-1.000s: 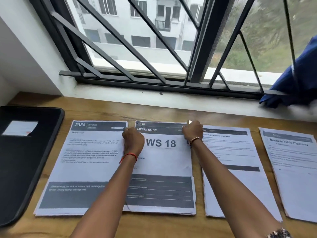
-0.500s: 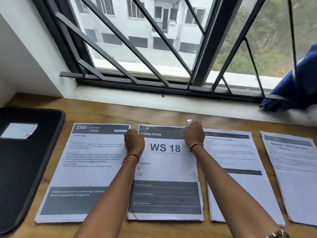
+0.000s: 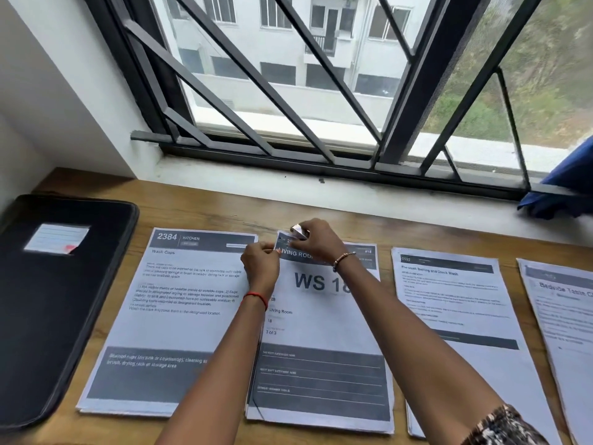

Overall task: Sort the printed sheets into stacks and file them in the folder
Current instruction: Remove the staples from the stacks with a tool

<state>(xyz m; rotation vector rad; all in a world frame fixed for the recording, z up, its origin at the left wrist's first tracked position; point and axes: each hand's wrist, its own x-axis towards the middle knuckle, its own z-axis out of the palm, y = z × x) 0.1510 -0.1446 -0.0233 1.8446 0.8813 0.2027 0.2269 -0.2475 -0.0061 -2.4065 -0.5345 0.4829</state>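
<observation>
Four stacks of printed sheets laid side by side on the wooden tabletop (image 3: 199, 216), below the barred window; black folder (image 3: 57, 303) lying shut at the left of the frame, well apart from the hands.

Both hands at the upper left corner of the second stack from the left, the "WS 18" living room stack (image 3: 321, 332); left hand (image 3: 261, 268) pinching that corner from the left edge, grip narrow on the paper; right hand (image 3: 317, 240) closed around a small silvery object (image 3: 298, 232) at the same corner, possibly a clip or a small stapler, too blurred to name; corner of the top sheet lifted slightly off the pile.

Kitchen stack (image 3: 179, 316) just to the left, touching or nearly touching the living room stack along their shared edge; third stack (image 3: 462, 316) and fourth stack (image 3: 564, 316) further right, untouched.

Step in hand, by judgement: fastening the sorted living room sheets together at the corner, sorting apparently done, filing not yet begun.

Next move likely to call for: keeping all sheet edges squared while the corner is secured; then the same for the remaining stacks, or opening the folder at the left and carrying the stacks across without fanning them.
</observation>
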